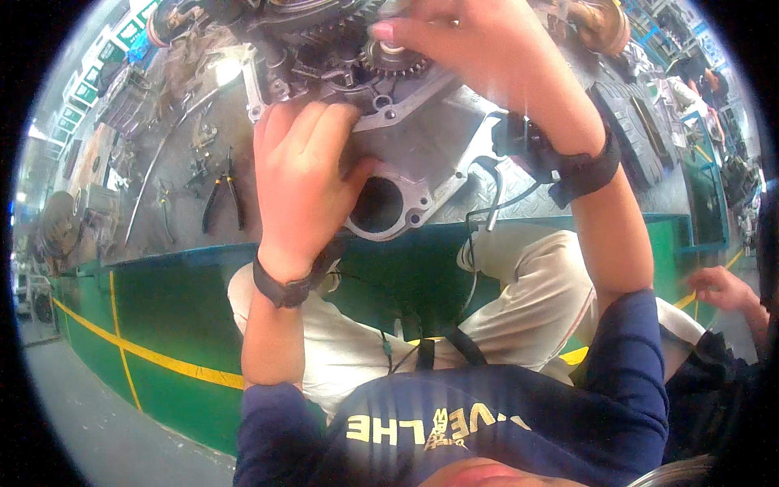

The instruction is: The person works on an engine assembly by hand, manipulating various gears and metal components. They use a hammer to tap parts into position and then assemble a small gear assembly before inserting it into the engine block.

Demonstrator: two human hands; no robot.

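A grey metal gearbox housing (442, 183) lies at the front of the bench, with toothed gears inside it. My left hand (302, 183) is closed over its near left rim, fingers curled out of sight behind the edge, above a round opening (376, 204). At the upper right, my right hand (487, 57) reaches over the gears. Its thumb lies beside the small gear (398, 63) with a pale round centre. The other fingers run out past the top edge and blur, so what they hold, if anything, is hidden.
Black-handled pliers (223, 195) and smaller pliers (166, 209) lie left of the housing on the metal bench (191, 231). Large machine parts crowd the far left. A dark ribbed part (629, 134) stands at the right. Another person's hand (720, 289) shows at far right.
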